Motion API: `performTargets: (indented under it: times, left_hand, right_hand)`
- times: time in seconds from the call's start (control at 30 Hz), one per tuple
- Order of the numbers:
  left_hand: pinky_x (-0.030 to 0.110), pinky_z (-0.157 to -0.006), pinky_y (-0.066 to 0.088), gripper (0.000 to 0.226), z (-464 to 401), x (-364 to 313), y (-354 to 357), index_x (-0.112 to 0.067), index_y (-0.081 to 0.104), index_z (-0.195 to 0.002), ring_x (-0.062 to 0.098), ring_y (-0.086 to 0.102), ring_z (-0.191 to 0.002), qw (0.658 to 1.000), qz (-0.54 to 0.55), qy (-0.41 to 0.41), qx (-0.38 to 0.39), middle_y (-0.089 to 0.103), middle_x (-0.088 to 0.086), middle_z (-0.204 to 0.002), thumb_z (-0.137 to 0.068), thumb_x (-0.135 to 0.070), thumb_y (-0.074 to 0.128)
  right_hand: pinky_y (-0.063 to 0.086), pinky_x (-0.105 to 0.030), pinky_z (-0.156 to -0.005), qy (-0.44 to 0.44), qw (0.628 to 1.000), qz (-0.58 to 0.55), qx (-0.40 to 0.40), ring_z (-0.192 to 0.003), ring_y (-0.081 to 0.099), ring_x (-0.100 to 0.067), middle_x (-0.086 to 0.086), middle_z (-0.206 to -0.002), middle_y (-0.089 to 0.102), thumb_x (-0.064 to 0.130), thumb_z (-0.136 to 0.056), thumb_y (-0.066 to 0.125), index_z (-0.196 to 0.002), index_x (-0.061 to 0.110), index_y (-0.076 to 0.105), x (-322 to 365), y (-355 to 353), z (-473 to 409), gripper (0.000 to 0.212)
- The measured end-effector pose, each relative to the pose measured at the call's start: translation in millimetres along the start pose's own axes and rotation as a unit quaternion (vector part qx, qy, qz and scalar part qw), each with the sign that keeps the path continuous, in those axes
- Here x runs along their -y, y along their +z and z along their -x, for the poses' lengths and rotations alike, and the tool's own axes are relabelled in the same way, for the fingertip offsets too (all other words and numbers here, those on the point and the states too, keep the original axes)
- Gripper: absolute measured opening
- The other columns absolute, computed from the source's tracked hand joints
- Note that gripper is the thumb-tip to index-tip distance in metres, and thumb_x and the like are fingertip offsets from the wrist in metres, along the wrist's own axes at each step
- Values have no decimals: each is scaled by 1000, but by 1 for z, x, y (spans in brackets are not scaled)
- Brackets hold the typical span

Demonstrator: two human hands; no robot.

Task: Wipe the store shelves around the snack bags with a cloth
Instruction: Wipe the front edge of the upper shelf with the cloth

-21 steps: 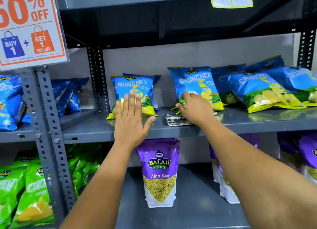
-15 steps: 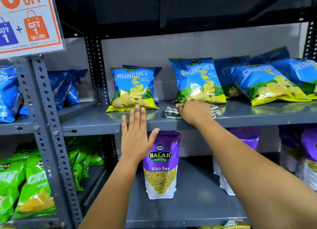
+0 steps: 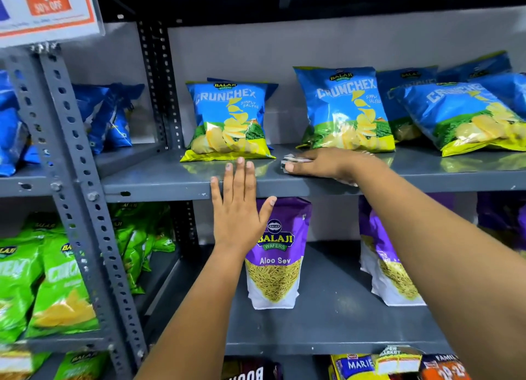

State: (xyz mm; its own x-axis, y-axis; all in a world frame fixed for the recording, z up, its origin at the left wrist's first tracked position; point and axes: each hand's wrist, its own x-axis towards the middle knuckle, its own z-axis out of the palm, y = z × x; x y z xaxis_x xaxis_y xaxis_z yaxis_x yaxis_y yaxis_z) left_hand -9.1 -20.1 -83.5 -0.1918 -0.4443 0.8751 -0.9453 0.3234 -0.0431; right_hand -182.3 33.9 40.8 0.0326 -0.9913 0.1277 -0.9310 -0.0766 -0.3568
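Observation:
My right hand [image 3: 321,163] lies flat on a checked black-and-white cloth [image 3: 288,161], pressing it onto the grey metal shelf [image 3: 159,177]. Most of the cloth is hidden under the hand. It sits between two blue Crunchex chip bags, one on the left [image 3: 229,120] and one on the right [image 3: 345,109]. My left hand [image 3: 239,206] is open with fingers spread, held in front of the shelf's front edge, its fingertips just below the left bag. It holds nothing.
More blue Crunchex bags [image 3: 466,114] lie at the right of the same shelf. Purple Aloo Sev pouches [image 3: 276,254] stand on the shelf below. Green chip bags [image 3: 57,280] fill the left bay. A perforated upright post [image 3: 76,186] divides the bays. A sale sign [image 3: 48,6] hangs top left.
My left hand dropped from the left Crunchex bag to the shelf's front edge. My right hand slid the cloth a little leftward along the shelf. The view tilted downward.

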Motion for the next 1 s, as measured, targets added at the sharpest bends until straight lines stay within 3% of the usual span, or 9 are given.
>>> performTargets:
  times: [0.2, 0.3, 0.37, 0.5, 0.57, 0.63, 0.77, 0.87, 1.0]
  left_hand:
    - [42, -114, -1, 67, 16, 12, -4, -7, 22, -142, 26, 17, -138, 999, 41, 19, 6, 35, 16, -149, -91, -49, 33]
    - [46, -112, 9, 69, 71, 35, 6, -5, 23, -142, 28, 17, -138, 997, 48, 7, 62, 32, 19, -150, -89, -47, 36]
    - [47, -110, 13, 70, 127, 62, 16, -4, 25, -142, 30, 19, -137, 992, 25, -28, 123, 32, 21, -149, -89, -48, 34]
    - [47, -106, 14, 72, 223, 126, 25, -1, 30, -138, 32, 22, -133, 963, -34, -136, 230, 39, 24, -145, -94, -53, 9]
    - [47, -107, 13, 73, 251, 146, 27, 1, 31, -138, 33, 24, -132, 946, -43, -174, 271, 41, 25, -143, -94, -52, 3]
    - [45, -109, 7, 73, 269, 154, 32, 0, 30, -138, 32, 24, -132, 934, -38, -196, 297, 41, 25, -143, -94, -52, 3]
    - [45, -108, 10, 74, 286, 155, 53, -1, 28, -139, 30, 23, -134, 915, -38, -245, 317, 40, 23, -145, -93, -53, 4]
    - [44, -110, 7, 72, 288, 154, 65, -2, 27, -140, 29, 23, -134, 907, -56, -262, 324, 38, 21, -146, -93, -52, 5]
    - [40, -112, -1, 69, 293, 157, 71, -4, 27, -141, 28, 21, -136, 910, -79, -248, 324, 32, 19, -150, -89, -49, 29]
  right_hand:
    - [41, -39, -98, 0, 990, 103, -97, -121, 51, -31, -10, -135, 55, 74, -72, 45, -123, 28, 54, -1, 9, 1, 70]
    - [46, -43, -80, -26, 953, 131, -272, -103, 58, -41, -25, -112, 64, 63, -79, 50, -103, 13, 61, 0, 32, 11, 56]
    - [44, -45, -69, -46, 918, 98, -382, -88, 59, -45, -32, -94, 65, 64, -77, 48, -88, 4, 58, -1, 54, 19, 62]
    - [37, -45, -69, -45, 875, -116, -467, -78, 56, -40, -33, -86, 63, 64, -72, 48, -89, -4, 58, 9, 102, 42, 71]
    - [33, -34, -62, -52, 869, -197, -451, -68, 48, -25, -19, -71, 60, 53, -72, 50, -83, 2, 60, 20, 140, 56, 53]
    - [33, -20, -52, -43, 879, -284, -382, -58, 40, -7, 7, -57, 52, 53, -69, 50, -71, 25, 58, 26, 188, 61, 28]
    - [40, -25, -50, 31, 891, -394, -222, -51, 40, -11, 11, -48, 55, 62, -62, 50, -67, 34, 59, 29, 283, 47, 30]
    - [38, -13, -45, 31, 891, -430, -142, -52, 44, -12, 11, -50, 54, 61, -64, 54, -70, 26, 59, 43, 326, 33, 37]
    - [42, -17, -60, 33, 879, -464, -103, -69, 50, -12, -3, -73, 60, 37, -81, 64, -67, 22, 59, 67, 348, -10, 22]
